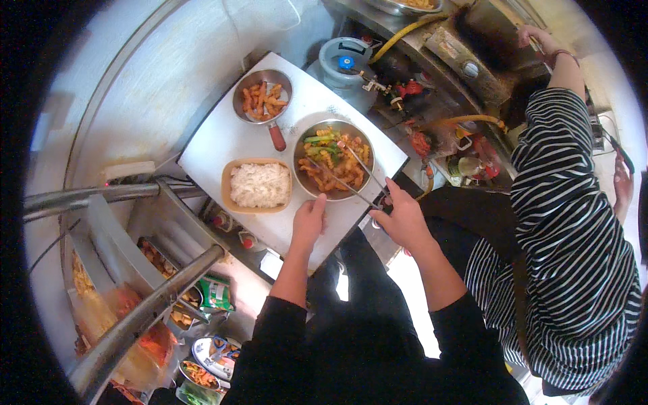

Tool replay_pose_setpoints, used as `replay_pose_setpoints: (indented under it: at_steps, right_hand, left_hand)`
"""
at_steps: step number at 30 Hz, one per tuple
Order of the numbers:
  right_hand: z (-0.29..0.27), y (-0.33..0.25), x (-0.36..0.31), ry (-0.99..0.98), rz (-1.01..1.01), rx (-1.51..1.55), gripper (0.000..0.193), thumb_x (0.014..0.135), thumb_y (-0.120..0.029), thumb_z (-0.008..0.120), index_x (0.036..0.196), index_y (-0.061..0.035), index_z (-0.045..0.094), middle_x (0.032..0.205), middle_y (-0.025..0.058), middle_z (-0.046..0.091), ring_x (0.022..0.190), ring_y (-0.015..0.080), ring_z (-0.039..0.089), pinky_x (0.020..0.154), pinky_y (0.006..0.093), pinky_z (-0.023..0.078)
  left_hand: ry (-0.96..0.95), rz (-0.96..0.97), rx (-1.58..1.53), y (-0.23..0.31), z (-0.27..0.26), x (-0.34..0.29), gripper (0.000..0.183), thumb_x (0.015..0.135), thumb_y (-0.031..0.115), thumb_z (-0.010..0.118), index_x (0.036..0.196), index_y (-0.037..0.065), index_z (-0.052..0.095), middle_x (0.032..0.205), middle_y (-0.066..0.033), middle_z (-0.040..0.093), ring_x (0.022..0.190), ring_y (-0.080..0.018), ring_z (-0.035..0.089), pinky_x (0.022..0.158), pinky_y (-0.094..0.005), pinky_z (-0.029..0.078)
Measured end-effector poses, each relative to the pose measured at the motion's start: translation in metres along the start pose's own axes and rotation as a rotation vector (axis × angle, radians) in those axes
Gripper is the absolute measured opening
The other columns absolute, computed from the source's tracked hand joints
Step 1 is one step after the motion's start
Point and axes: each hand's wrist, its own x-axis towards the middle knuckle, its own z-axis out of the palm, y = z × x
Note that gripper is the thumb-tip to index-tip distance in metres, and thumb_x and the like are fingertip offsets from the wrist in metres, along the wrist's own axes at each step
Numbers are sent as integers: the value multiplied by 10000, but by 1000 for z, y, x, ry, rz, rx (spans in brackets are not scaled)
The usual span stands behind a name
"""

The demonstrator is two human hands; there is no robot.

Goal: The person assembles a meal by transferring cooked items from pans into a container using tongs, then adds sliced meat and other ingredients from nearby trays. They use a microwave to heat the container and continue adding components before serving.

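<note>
A round metal bowl (pixel 303 179) stands on the white table, holding browned fried pieces, green vegetable strips and a few pinkish bits. My left hand (pixel 309 221) is closed at its near rim, thumb up against the edge; the other fingers are mostly hidden. In my right hand (pixel 405 217) is a pair of metal tongs (pixel 370 200), gripped near the back end. Its two arms reach spread apart into the food. Left of the bowl sits a tan square dish of white rice (pixel 260 185). Behind that, a small pan (pixel 275 118) with a reddish handle holds more fried pieces.
The white table (pixel 210 150) meets the wall at left. A gas cylinder (pixel 342 71) with a blue knob stands behind it, by a stove (pixel 466 64). A co-worker in a striped sleeve (pixel 550 155) works at right. Metal rails (pixel 162 297) and food trays fill the lower left.
</note>
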Motion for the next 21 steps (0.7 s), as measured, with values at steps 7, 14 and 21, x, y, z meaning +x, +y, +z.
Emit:
replay_pose_setpoints:
  at_steps: [7,14,21]
  right_hand:
    - [11,17,-11,114,-141,235,923,782,-228,837,1534,-18,345,1333,213,511,1105,338,591,963,418,503]
    - [92,156,-91,255,147,430,436,1045,-254,533,671,-40,598,613,39,596,549,124,537,541,311,427]
    - [361,355,-38,-333,145,-176,194,889,-190,660,1025,-55,692,1084,139,686,1020,383,650,872,469,526]
  left_hand:
    - [385,463,142,-22,17,-97,627,947,298,698,1409,-33,433,1287,-172,532,1113,-283,604,963,-388,501]
    - [277,585,2,-88,68,-225,517,840,54,731,1314,7,530,1103,-128,657,1000,-218,659,917,-374,521]
    - [-29,274,491,-280,85,-138,707,901,225,749,1471,-8,401,1308,-195,626,1069,-324,674,921,-408,554]
